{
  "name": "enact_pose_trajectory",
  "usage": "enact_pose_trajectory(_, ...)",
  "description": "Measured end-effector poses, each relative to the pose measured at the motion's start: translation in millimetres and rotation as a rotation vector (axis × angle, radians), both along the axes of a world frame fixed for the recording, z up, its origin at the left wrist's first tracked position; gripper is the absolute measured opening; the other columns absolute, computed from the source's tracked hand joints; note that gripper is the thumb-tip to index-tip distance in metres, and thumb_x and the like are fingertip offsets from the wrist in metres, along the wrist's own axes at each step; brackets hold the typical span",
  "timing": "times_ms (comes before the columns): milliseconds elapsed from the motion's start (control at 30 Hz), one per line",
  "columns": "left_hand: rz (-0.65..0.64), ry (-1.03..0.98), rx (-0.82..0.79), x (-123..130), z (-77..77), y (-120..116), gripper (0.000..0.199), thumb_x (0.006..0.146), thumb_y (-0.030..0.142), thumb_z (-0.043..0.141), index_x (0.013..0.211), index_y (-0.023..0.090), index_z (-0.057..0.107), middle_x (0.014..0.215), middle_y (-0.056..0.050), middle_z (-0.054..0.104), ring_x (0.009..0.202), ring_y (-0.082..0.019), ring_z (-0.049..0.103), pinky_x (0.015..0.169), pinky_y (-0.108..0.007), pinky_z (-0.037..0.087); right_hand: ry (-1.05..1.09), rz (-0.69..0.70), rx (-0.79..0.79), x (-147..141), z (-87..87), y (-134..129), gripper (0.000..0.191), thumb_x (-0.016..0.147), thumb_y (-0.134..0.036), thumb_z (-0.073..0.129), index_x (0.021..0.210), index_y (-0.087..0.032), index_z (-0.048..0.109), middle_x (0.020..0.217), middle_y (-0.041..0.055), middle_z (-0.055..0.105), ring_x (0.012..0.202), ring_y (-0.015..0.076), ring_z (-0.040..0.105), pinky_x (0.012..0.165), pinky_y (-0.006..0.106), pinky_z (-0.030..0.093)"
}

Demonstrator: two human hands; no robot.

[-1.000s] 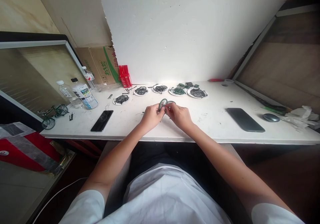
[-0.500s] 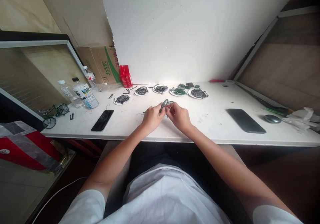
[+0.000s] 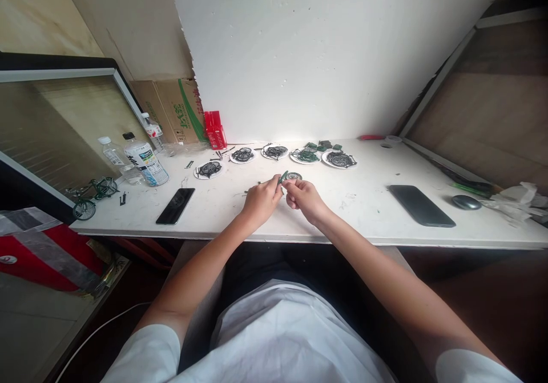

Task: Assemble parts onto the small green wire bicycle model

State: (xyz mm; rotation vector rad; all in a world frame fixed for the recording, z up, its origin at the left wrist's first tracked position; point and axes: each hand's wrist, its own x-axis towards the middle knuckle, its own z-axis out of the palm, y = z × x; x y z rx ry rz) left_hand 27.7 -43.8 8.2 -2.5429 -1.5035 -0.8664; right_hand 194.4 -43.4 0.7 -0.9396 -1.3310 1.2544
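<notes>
Above the front middle of the white table, my left hand (image 3: 262,198) is closed on a green toy bicycle wheel (image 3: 283,176), now seen nearly edge-on. My right hand (image 3: 305,198) is pinched close against it, its fingertips beside the left ones; what lies between them is too small to tell. Just behind the right fingers shows a second small spoked wheel (image 3: 293,176). Small green bits peek out beside my left hand, mostly covered by it. A whole green toy bicycle (image 3: 95,192) stands at the table's left end.
White plates of dark and green toy parts line the back, among them a plate of green pieces (image 3: 305,156) and one of dark wheels (image 3: 339,160). Left are a phone (image 3: 176,206) and bottles (image 3: 148,163); right, a dark slab (image 3: 422,205) and a mouse (image 3: 466,202). A white board (image 3: 334,63) stands behind.
The green wheel has turned from a slanted oval to nearly edge-on. My right hand has shifted slightly and its fingers have curled in, uncovering more of the wheel behind.
</notes>
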Motion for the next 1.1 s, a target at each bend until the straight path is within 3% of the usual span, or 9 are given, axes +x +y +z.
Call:
enact_pose_trajectory(100,-0.006,-0.005,0.011,-0.4,-2.1,1.6,0.042,0.111,0.025,0.049,0.15,0.016,0.06,0.109,-0.013,0.082,0.093,-0.024,0.079,0.079,-0.029,0.053,0.035,0.089,-0.048,4.6,2.1,2.4,0.057,0.081,-0.069,0.08,0.067,-0.024,0.047,0.051,-0.006,0.042,0.045,0.0099,0.04,0.044,0.025,0.027)
enact_pose_trajectory(200,0.025,-0.034,-0.035,0.0,1.4,0.6,0.046,0.11,0.028,0.052,0.153,0.016,0.06,0.108,-0.014,0.082,0.093,-0.025,0.079,0.082,-0.031,0.055,-0.079,0.017,0.048,7.4,1.0,2.3,0.048,0.088,-0.068,0.074,0.08,-0.023,0.058,0.054,-0.0052,0.048,0.045,0.0125,0.045,0.046,0.027,0.035)
enact_pose_trajectory(300,0.049,-0.09,-0.089,1.0,6.7,-2.1,0.049,0.109,0.031,0.055,0.155,0.016,0.06,0.103,-0.014,0.083,0.091,-0.027,0.079,0.085,-0.033,0.056,-0.364,-0.197,0.342,10.2,-4.1,1.7,0.039,0.1,-0.06,0.063,0.099,-0.022,0.066,0.06,-0.0028,0.057,0.05,0.0158,0.055,0.054,0.029,0.043)
enact_pose_trajectory(400,0.016,-0.182,-0.116,1.5,9.5,-4.6,0.046,0.107,0.03,0.056,0.15,0.018,0.065,0.099,-0.012,0.083,0.088,-0.026,0.078,0.085,-0.033,0.057,-0.784,-0.401,0.702,15.2,-11.1,3.5,0.027,0.108,-0.043,0.054,0.103,-0.021,0.069,0.069,0.0027,0.068,0.058,0.0173,0.06,0.057,0.029,0.037)
enact_pose_trajectory(533,-0.03,-0.286,-0.147,1.6,9.0,-5.7,0.037,0.102,0.027,0.059,0.135,0.02,0.075,0.091,-0.009,0.082,0.083,-0.023,0.076,0.082,-0.03,0.058,-1.049,-0.471,0.915,20.6,-17.0,7.6,0.025,0.11,-0.03,0.048,0.107,-0.02,0.071,0.072,0.0049,0.073,0.059,0.0173,0.061,0.058,0.03,0.032)
enact_pose_trajectory(667,-0.058,-0.345,-0.153,2.5,7.8,-5.4,0.031,0.101,0.027,0.059,0.125,0.019,0.078,0.086,-0.008,0.081,0.077,-0.021,0.073,0.078,-0.029,0.058,-1.085,-0.489,0.948,21.3,-17.4,8.5,0.027,0.111,-0.031,0.047,0.109,-0.019,0.071,0.07,0.0044,0.073,0.057,0.017,0.06,0.056,0.029,0.031)
enact_pose_trajectory(833,-0.063,-0.376,-0.151,3.9,7.6,-5.9,0.03,0.102,0.028,0.059,0.125,0.021,0.077,0.093,-0.008,0.082,0.085,-0.022,0.076,0.08,-0.029,0.06,-1.043,-0.509,0.927,21.4,-18.0,10.1,0.03,0.113,-0.035,0.046,0.112,-0.019,0.071,0.067,0.0025,0.072,0.053,0.0164,0.058,0.055,0.029,0.03)
enact_pose_trajectory(1100,-0.052,-0.33,-0.122,4.5,6.9,-5.5,0.032,0.103,0.026,0.06,0.13,0.02,0.076,0.097,-0.009,0.083,0.086,-0.022,0.077,0.083,-0.029,0.059,-0.813,-0.425,0.714,16.4,-18.7,6.2,0.024,0.108,-0.042,0.053,0.108,-0.02,0.063,0.071,0.0011,0.069,0.057,0.0161,0.06,0.058,0.027,0.036)
